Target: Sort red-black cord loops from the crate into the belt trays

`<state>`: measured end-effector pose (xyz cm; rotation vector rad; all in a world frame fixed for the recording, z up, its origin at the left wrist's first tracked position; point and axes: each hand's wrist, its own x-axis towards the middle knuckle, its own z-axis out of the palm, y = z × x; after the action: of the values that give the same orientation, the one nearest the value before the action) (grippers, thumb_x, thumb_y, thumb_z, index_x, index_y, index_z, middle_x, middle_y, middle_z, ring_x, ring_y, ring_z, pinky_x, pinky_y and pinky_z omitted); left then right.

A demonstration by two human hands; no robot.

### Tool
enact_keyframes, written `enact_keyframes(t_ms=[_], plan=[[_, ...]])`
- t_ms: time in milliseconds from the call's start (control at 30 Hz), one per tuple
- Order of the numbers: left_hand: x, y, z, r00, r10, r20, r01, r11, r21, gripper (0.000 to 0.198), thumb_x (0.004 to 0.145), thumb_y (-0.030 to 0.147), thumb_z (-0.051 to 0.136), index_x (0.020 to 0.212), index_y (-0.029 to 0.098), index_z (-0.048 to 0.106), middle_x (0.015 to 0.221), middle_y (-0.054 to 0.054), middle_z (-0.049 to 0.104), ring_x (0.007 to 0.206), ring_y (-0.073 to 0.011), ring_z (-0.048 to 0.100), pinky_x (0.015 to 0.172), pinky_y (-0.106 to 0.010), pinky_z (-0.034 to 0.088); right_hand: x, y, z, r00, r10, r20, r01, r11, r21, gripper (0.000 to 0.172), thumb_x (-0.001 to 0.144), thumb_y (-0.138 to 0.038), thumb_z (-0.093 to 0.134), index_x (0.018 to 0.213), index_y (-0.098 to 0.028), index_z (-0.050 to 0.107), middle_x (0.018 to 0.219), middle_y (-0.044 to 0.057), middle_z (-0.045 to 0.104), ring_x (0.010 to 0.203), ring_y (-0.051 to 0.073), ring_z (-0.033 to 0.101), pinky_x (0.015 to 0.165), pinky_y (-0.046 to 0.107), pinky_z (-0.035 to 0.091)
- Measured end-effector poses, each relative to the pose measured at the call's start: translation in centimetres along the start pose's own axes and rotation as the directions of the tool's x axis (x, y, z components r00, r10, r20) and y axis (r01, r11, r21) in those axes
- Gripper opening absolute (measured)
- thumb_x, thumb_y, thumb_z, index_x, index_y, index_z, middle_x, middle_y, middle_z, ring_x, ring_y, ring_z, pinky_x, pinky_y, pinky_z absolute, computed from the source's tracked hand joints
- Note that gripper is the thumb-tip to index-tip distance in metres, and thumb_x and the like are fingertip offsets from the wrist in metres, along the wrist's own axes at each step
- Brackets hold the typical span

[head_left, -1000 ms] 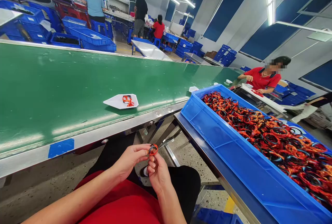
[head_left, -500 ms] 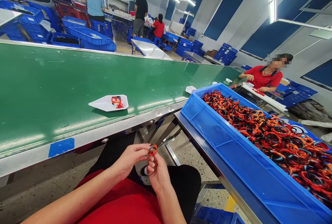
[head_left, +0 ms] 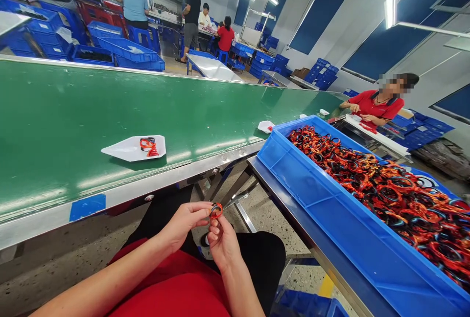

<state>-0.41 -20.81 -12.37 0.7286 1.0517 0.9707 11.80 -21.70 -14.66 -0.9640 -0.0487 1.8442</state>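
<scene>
Between my two hands, above my lap, is a small red-orange and black ring-shaped part point(head_left: 216, 211). My left hand point(head_left: 191, 220) pinches its left side with thumb and fingertips. From below and the right, my right hand point(head_left: 222, 239) grips the same ring, its other fingers curled in. To the right, a long blue bin point(head_left: 312, 214) holds a heap of similar red, orange and black rings point(head_left: 352, 165). On the green conveyor belt point(head_left: 205, 106), a white pointed tray point(head_left: 125, 149) carries a ring and small red pieces.
The conveyor's metal edge point(head_left: 125, 199) runs in front of my knees. A metal table point(head_left: 279, 194) supports the bin. Smaller white trays, one of them a tray point(head_left: 265, 126) behind the bin's corner, lie farther along the belt. A co-worker in red point(head_left: 378, 106) sits at the right.
The white trays have shifted left along the belt. My hands stay on the ring, which has turned slightly. In the background, a standing person has moved left, and a seated person in white shows.
</scene>
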Motion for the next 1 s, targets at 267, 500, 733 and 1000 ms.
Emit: enact_keyframes(t_ms=[267, 500, 733, 1000], plan=[[-0.01, 0.05, -0.14, 1.0, -0.006, 0.023, 0.006, 1.0, 0.0, 0.026, 0.068, 0.034, 0.069, 0.087, 0.017, 0.075, 0.113, -0.011, 0.065, 0.098, -0.0248, 0.059, 0.081, -0.033, 0.048, -0.15, -0.29, 0.29, 0.998, 0.064, -0.028, -0.062, 0.994, 0.085, 0.012, 0.068, -0.016, 0.072, 0.073, -0.01, 0.062, 0.052, -0.007, 0.045, 0.037, -0.002, 0.033, 0.034, 0.007, 0.03], [0.01, -0.11, -0.17, 1.0, -0.023, 0.015, 0.023, 1.0, 0.004, 0.03, 0.071, 0.037, 0.067, 0.092, 0.017, 0.074, 0.105, -0.012, 0.068, 0.095, -0.0232, 0.059, 0.08, -0.033, 0.047, -0.09, 0.06, 0.01, 1.0, 0.026, -0.015, -0.026, 1.0, 0.009, 0.021, 0.064, -0.022, 0.075, 0.078, -0.011, 0.063, 0.052, -0.008, 0.046, 0.038, -0.001, 0.035, 0.035, 0.007, 0.033], [-0.05, -0.2, -0.18, 0.999, 0.0, 0.041, 0.0, 1.0, -0.006, 0.026, 0.07, 0.032, 0.069, 0.09, 0.018, 0.074, 0.114, -0.01, 0.065, 0.096, -0.0225, 0.059, 0.079, -0.031, 0.047, -0.09, 0.02, 0.12, 1.0, -0.012, -0.028, 0.012, 1.0, -0.005, 0.024, 0.062, -0.024, 0.077, 0.078, -0.011, 0.065, 0.052, -0.007, 0.048, 0.038, -0.001, 0.036, 0.034, 0.008, 0.035], [0.04, -0.04, -0.04, 0.999, -0.021, 0.031, 0.022, 0.999, -0.028, 0.026, 0.071, 0.03, 0.067, 0.091, 0.017, 0.074, 0.111, -0.011, 0.065, 0.096, -0.0225, 0.057, 0.079, -0.031, 0.048, -0.22, -0.09, 0.2, 0.999, 0.018, -0.041, -0.017, 1.0, 0.025, 0.02, 0.065, -0.021, 0.074, 0.079, -0.009, 0.066, 0.051, -0.007, 0.049, 0.037, -0.001, 0.037, 0.034, 0.008, 0.035]])
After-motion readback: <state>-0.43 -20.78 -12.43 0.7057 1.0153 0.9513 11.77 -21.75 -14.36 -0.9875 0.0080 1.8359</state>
